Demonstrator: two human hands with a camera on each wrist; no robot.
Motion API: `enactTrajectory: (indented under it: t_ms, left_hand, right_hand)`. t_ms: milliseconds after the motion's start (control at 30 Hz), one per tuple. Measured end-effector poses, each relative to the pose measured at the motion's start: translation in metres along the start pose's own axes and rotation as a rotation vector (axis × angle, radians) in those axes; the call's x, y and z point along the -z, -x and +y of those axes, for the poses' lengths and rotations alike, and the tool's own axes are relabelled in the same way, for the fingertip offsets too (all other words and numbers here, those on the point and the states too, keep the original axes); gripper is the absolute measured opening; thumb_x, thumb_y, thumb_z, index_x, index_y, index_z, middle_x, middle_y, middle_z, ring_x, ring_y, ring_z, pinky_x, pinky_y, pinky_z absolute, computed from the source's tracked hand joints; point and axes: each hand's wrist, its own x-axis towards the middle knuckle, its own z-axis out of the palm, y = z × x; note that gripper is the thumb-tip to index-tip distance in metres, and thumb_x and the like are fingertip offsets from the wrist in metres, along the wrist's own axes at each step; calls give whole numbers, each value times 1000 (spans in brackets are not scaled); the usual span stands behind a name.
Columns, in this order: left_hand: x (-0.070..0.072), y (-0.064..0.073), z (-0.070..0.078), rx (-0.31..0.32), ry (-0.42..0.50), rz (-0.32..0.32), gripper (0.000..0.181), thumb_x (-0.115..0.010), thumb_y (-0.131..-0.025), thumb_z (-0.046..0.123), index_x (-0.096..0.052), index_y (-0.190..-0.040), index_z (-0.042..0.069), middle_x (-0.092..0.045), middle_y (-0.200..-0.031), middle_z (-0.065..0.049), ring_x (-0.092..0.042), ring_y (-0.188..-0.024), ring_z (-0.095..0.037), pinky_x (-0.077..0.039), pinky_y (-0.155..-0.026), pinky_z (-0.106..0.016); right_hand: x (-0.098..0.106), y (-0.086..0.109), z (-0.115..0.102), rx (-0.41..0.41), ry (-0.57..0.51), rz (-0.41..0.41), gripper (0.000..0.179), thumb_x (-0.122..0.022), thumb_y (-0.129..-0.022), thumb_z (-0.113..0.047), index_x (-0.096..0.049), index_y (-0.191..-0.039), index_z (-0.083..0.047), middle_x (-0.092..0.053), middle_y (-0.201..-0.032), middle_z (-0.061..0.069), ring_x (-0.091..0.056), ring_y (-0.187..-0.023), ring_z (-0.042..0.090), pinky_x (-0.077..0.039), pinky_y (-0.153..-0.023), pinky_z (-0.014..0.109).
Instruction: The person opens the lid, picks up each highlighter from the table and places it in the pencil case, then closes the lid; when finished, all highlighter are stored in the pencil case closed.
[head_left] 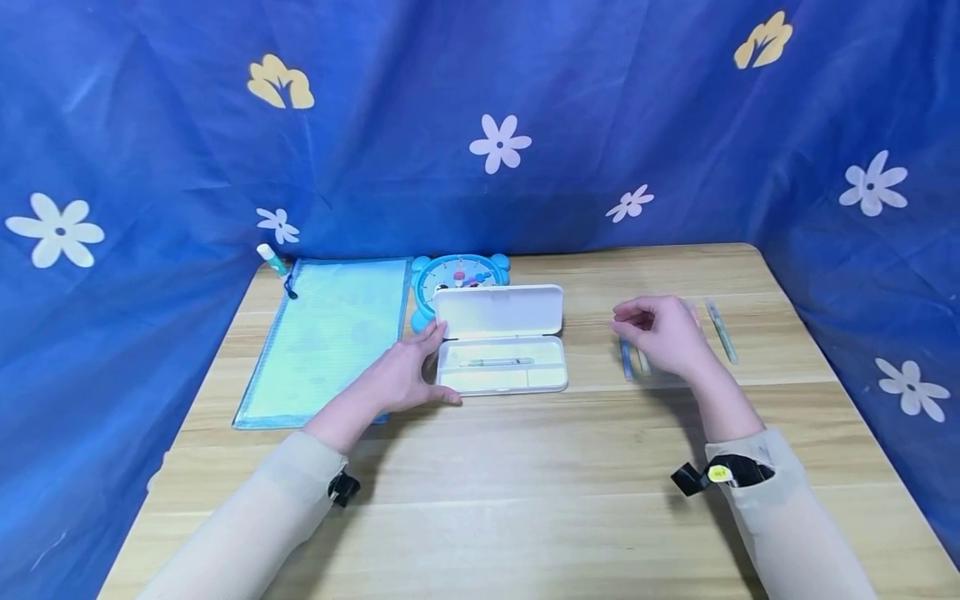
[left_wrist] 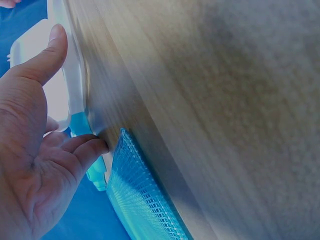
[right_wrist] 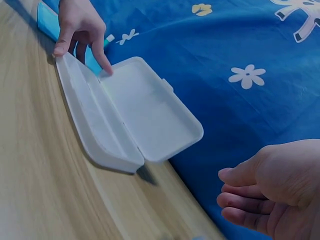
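Head view, pencil case: a white pencil case (head_left: 498,315) lies open on the table (head_left: 555,500), a slim pen (head_left: 501,362) in its tray.
Head view, loose pens: blue pen (head_left: 627,360) and pale pen (head_left: 643,362) beside the right hand (head_left: 667,333); green pen (head_left: 722,332) farther right.
Left wrist view, case end: the left hand (left_wrist: 37,145) grips it; light pressure should steady it without tipping.
Right wrist view, right grip: loosely bent, visibly holding nothing; pinching a pen mid-barrel would probably work best.
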Motion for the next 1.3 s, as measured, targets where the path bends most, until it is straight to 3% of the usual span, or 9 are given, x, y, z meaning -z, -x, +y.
enactTrajectory:
  t_ms: [133,200,300,400,567,667,800,867,1300]
  left_hand:
    - [0,1,0,4,4,-4,130,-88,-76,66,-18,-170,10,-15,-173,-14,-26,-153,-48,-28,-122,-58]
    - [0,1,0,8,7,-6,130,-88,-76,66,-18,-170,11,-15,-173,-13,-26,-154,-47,-29,-123,-57]
    - [0,0,0,13,13,-10,129,-88,-76,66,-18,-170,12,-15,-174,-11,-25,-155,-45,-30,-123,-56]
    - [1,0,1,12,19,-13,130,-88,-76,66,-17,-170,11,-15,-174,-11,-25,-155,-45,-30,-122,-55]
    - [1,0,2,14,21,-16,130,-89,-76,65,-17,-170,11,-15,-174,-10,-25,-155,-44,-31,-122,-55]
    - [1,-1,1,17,21,-17,129,-88,-77,65,-17,-170,12,-14,-174,-10,-25,-155,-44,-31,-122,-55]
    - [0,-1,0,15,20,-14,129,-88,-76,66,-17,-170,12,-15,-174,-10,-25,-155,-44,-31,-122,-55]
    - [0,0,0,8,16,-11,130,-89,-76,66,-18,-170,11,-15,-174,-12,-26,-154,-45,-31,-122,-56]
    - [0,-1,-1,-2,-6,-4,131,-88,-75,67,-19,-170,9,-17,-173,-15,-27,-153,-47,-31,-122,-57]
  right_hand:
    - [-1,5,7,-3,-46,-7,16,-78,-96,-7,-80,-108,4,-79,-96,12,-74,-83,25,-59,-75,34]
    - [-1,9,11,-6,-63,0,16,-79,-95,-5,-79,-107,7,-78,-95,14,-74,-83,28,-55,-92,38]
    - [-3,15,16,-6,-47,13,17,-80,-93,-3,-78,-106,8,-78,-92,14,-75,-83,31,-27,-121,56]
    - [-6,22,22,-11,-25,20,17,-81,-92,-3,-78,-105,8,-78,-87,13,-76,-81,33,-2,-124,65]
    - [-11,31,31,-23,-3,16,18,-84,-90,-5,-78,-102,8,-78,-85,12,-76,-80,32,-8,-123,65]
    - [-15,34,34,-30,5,9,19,-83,-91,-4,-78,-102,10,-78,-85,13,-76,-79,31,-31,-118,57]
    - [-19,39,32,-57,6,-2,19,-83,-90,-3,-77,-102,11,-77,-87,14,-74,-78,27,-59,-79,34]
    - [-22,40,31,-69,18,-5,19,-84,-90,-3,-77,-101,11,-76,-86,13,-73,-77,25,-59,-70,29]
    - [-35,42,28,-152,113,-4,19,-84,-89,-8,-77,-98,7,-72,-81,7,-69,-74,22,-60,-75,46]
